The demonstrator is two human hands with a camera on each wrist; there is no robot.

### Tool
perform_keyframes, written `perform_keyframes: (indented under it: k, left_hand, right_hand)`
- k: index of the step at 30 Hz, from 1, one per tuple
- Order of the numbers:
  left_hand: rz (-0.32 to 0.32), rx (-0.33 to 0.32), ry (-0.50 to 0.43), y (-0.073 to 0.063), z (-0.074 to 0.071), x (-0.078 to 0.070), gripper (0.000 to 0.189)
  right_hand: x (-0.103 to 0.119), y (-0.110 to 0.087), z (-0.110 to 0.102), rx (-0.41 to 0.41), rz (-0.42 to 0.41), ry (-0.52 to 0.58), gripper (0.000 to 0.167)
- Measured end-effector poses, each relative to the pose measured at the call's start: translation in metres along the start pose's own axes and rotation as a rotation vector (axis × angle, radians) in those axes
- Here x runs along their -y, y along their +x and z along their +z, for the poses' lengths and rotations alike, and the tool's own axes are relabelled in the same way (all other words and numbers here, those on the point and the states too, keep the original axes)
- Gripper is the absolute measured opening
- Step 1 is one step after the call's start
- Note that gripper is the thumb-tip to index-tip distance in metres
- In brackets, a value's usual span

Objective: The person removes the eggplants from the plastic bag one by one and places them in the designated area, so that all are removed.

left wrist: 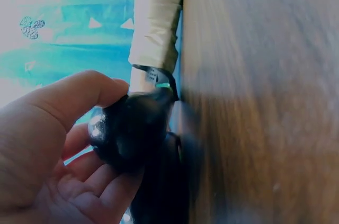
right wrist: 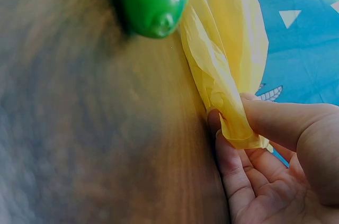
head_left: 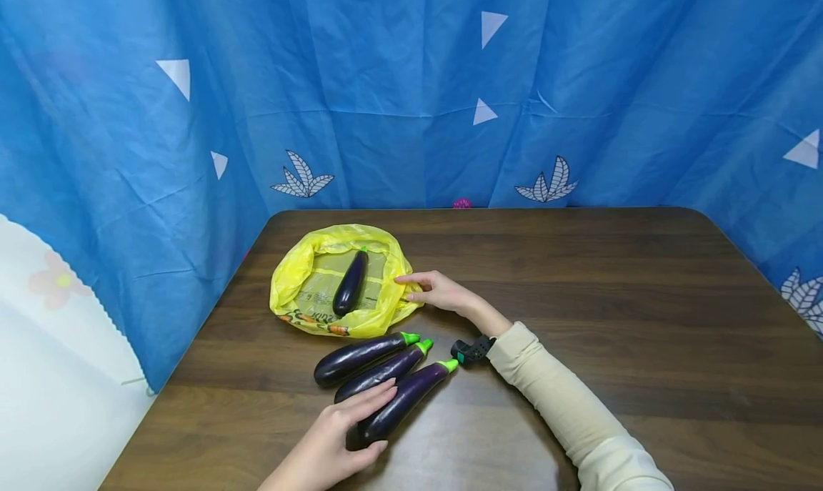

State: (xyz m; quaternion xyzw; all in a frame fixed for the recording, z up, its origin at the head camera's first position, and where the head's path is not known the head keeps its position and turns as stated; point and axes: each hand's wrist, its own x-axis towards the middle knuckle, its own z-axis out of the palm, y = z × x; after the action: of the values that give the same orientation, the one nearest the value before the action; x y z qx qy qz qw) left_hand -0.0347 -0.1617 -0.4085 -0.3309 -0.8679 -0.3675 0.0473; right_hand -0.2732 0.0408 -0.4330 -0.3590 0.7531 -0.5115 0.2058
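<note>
A yellow plastic bag (head_left: 287, 276) lies with its mouth spread wide on the table, and one eggplant (head_left: 350, 284) rests inside it. At the bag's right side my right hand (head_left: 440, 292) pinches the rim between thumb and fingers; the right wrist view shows the folded yellow edge (right wrist: 233, 123) in that pinch. Three eggplants with green stems lie slantwise in front of the bag. My left hand (head_left: 341, 434) grips the nearest eggplant (head_left: 411, 399) by its thick end, thumb on one side and fingers on the other. The middle eggplant (head_left: 382, 374) is partly hidden by those fingers, beside the far eggplant (head_left: 360, 357).
A brown wooden table (head_left: 611, 319) extends to the right. Blue patterned curtain (head_left: 398, 105) hangs behind it, and white cloth (head_left: 58, 362) hangs at the left. A black wrist strap (head_left: 472, 349) on my right arm sits close to the nearest eggplant's stem.
</note>
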Motion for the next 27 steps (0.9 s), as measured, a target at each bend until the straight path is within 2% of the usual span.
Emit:
perform_keyframes:
  k: [7, 9, 17, 27]
  left_hand:
    - [-0.099, 0.084, -0.027, -0.0009, 0.0003, 0.0020, 0.059]
    - [-0.109, 0.091, -0.024, -0.0016, 0.0007, 0.0027, 0.059]
    - [-0.105, 0.025, -0.005, -0.0040, 0.0035, 0.0080, 0.064]
    - [-0.122, -0.001, 0.049, -0.0068, -0.0014, 0.0044, 0.058]
  right_hand:
    - [0.0009, -0.0005, 0.0003, -0.003, 0.004, -0.004, 0.040]
    - [0.0006, -0.0006, 0.0005, -0.001, 0.007, -0.005, 0.040]
    - [0.0018, -0.0001, -0.0008, 0.011, -0.012, -0.005, 0.040]
    - [0.0010, -0.0003, -0.0006, 0.012, -0.025, -0.017, 0.040]
